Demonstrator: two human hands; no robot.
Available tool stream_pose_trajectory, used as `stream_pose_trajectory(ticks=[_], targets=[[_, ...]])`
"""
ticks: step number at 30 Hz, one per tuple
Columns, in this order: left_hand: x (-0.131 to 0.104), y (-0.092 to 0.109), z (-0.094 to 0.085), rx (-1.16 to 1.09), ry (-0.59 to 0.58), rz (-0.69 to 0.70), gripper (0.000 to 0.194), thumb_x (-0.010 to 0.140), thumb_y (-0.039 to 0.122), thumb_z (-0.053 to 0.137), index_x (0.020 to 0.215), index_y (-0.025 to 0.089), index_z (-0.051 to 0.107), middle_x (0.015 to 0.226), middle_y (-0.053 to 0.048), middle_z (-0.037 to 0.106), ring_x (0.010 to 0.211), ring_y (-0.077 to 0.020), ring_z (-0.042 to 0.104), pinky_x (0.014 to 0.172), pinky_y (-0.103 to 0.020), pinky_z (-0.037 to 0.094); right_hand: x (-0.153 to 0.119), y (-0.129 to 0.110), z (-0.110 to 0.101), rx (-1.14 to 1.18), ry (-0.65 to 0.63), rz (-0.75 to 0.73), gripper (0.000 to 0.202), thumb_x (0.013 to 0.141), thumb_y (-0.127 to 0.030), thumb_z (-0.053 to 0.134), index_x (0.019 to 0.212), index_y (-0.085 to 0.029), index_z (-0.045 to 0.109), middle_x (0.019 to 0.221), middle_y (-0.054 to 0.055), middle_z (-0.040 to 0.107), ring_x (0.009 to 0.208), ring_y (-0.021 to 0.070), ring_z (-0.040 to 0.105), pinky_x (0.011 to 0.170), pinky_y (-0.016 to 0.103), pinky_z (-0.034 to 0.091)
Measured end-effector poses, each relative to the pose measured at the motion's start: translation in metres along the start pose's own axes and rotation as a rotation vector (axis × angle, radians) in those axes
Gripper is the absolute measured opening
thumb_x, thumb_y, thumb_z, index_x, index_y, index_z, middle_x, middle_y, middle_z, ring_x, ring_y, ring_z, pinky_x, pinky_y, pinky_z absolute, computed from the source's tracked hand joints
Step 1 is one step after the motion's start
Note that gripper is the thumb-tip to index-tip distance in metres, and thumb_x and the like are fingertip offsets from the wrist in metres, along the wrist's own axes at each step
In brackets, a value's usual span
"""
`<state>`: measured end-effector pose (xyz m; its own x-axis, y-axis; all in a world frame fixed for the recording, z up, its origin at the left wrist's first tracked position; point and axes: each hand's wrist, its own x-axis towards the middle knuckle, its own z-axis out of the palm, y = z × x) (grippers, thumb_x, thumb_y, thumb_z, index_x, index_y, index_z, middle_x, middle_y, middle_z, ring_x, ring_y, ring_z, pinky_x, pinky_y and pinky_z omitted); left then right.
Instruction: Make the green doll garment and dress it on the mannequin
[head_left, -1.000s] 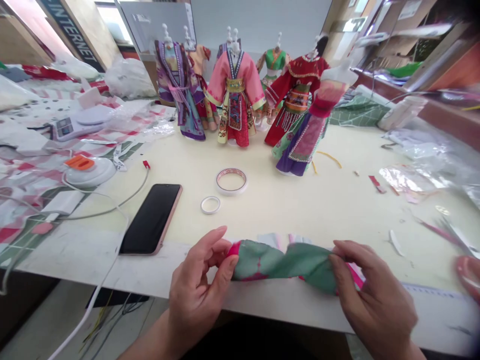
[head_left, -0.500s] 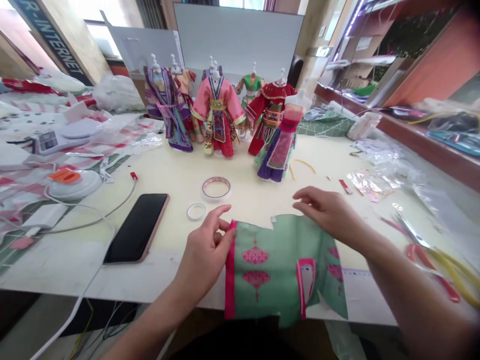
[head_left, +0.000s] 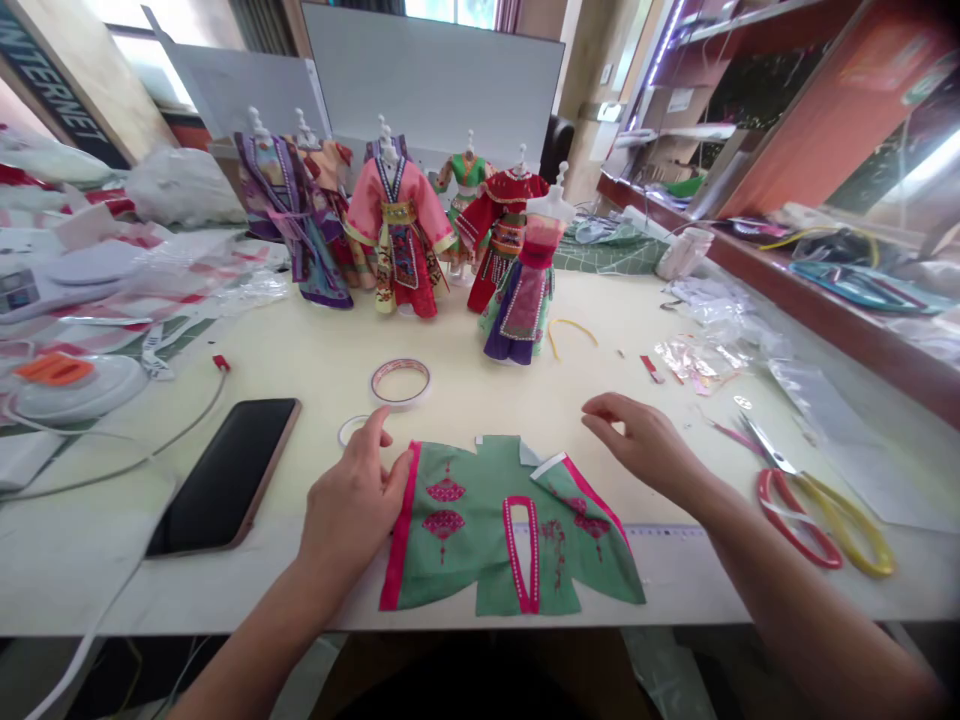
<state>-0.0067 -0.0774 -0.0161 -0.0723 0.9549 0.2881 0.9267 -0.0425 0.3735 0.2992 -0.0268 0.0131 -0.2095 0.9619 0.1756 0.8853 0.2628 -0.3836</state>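
The green garment piece [head_left: 450, 540] lies spread at the near edge of the table [head_left: 637, 350], its right-side panel folded so part of its surface is hidden; the left hand [head_left: 358, 490], fingers loosely curled, is at its pink-trimmed left border, though whether thumb and fingers pinch the cloth is hard to tell, while the right hand [head_left: 637, 440] hovers partly open and empty to the upper right, and a ruler [head_left: 660, 531] shows only partly beyond the cloth. Farther off, the left fingers partly cover a small ring [head_left: 351, 431] near a larger tape roll [head_left: 400, 384]; behind stand dressed doll forms, the rear purple one [head_left: 385, 148] mostly hidden by the pink-robed one [head_left: 397, 225].
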Motion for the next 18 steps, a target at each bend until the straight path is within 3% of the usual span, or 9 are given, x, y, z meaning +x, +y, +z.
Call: stream_pose_trajectory(ticks=[3, 6, 9, 12, 18], targets=[[-0.011, -0.002, -0.006, -0.013, 0.122, 0.023, 0.046, 0.087, 0.032, 0.046, 0.13, 0.019, 0.035, 0.107, -0.008, 0.059, 0.079, -0.0186, 0.062, 0.06, -0.028, 0.048, -0.021, 0.01, -0.009, 0.101, -0.056, 0.039, 0.023, 0.087, -0.037, 0.046, 0.089, -0.021, 0.062, 0.085, 0.004, 0.067, 0.073, 0.0165, 0.06, 0.06, 0.028, 0.045], [-0.027, -0.001, -0.005, -0.071, 0.193, 0.183, 0.041, 0.086, 0.026, 0.049, 0.125, 0.017, 0.04, 0.108, -0.01, 0.059, 0.096, -0.0219, 0.058, 0.076, -0.034, 0.05, -0.032, 0.011, -0.008, 0.086, -0.101, 0.017, 0.024, 0.087, -0.038, 0.046, 0.091, -0.021, 0.063, 0.091, 0.005, 0.067, 0.078, 0.0182, 0.062, 0.064, 0.03, 0.047], [-0.043, 0.008, 0.002, -0.087, 0.116, 0.452, 0.033, 0.085, 0.02, 0.052, 0.117, 0.015, 0.049, 0.106, -0.01, 0.061, 0.099, -0.0216, 0.057, 0.087, -0.037, 0.047, -0.034, 0.008, -0.002, -0.004, -0.147, -0.026, 0.024, 0.088, -0.033, 0.043, 0.092, -0.021, 0.063, 0.091, 0.005, 0.067, 0.08, 0.0185, 0.062, 0.067, 0.031, 0.047], [-0.053, 0.025, 0.009, -0.105, 0.016, 0.644, 0.026, 0.086, 0.016, 0.05, 0.111, 0.012, 0.055, 0.103, -0.011, 0.065, 0.094, -0.0207, 0.059, 0.086, -0.036, 0.049, -0.034, 0.003, 0.005, -0.057, -0.19, -0.024, 0.023, 0.088, -0.03, 0.042, 0.094, -0.021, 0.063, 0.09, 0.004, 0.067, 0.078, 0.0176, 0.062, 0.066, 0.029, 0.045], [-0.045, 0.062, 0.028, -0.038, -0.068, 0.749, 0.033, 0.088, 0.022, 0.046, 0.117, 0.008, 0.055, 0.119, -0.014, 0.061, 0.115, -0.0269, 0.052, 0.098, -0.045, 0.042, -0.035, -0.014, 0.014, -0.162, -0.215, 0.06, 0.017, 0.084, -0.027, 0.047, 0.092, -0.018, 0.06, 0.083, 0.004, 0.062, 0.066, 0.0158, 0.059, 0.057, 0.027, 0.037]])
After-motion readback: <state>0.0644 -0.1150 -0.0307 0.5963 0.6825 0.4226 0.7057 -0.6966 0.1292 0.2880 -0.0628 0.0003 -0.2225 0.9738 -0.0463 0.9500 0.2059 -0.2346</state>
